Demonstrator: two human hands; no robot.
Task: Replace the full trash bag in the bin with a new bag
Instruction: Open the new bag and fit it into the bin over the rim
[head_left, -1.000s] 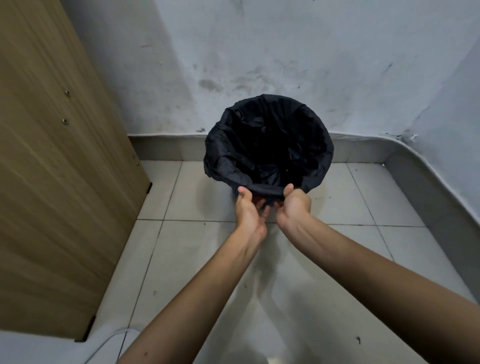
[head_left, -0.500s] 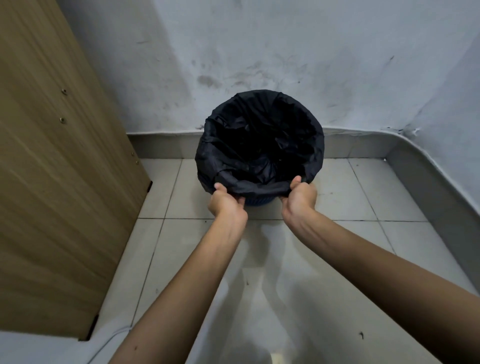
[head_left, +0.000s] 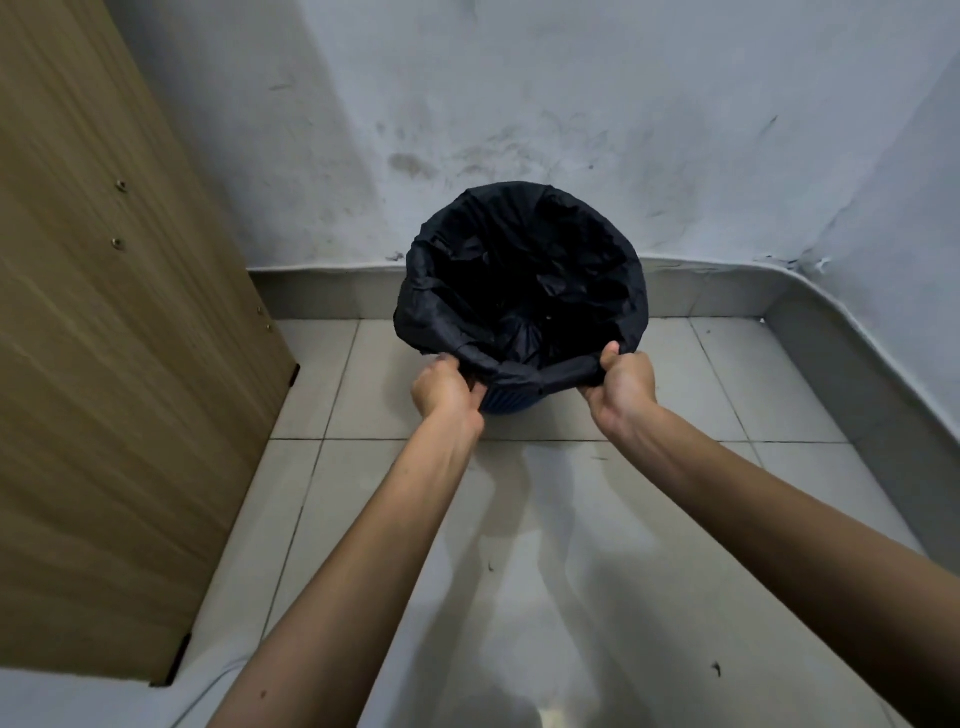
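Observation:
A black trash bag lines a round bin standing on the tiled floor against the back wall, its edge folded over the rim. A strip of the bin's dark blue ribbed wall shows below the fold at the front. My left hand grips the folded bag edge at the front left of the rim. My right hand grips the bag edge at the front right, thumb over the top. The bag's inside looks dark and crumpled, and its contents cannot be made out.
A wooden panel stands close on the left. White walls meet in a corner at the right, with a grey skirting along the floor. Pale floor tiles stretch toward me. A thin white cable lies at the bottom left.
Both hands have slid apart along the bag's front edge, from close together at the middle to the front left and front right. A strip of the blue bin wall has come into view.

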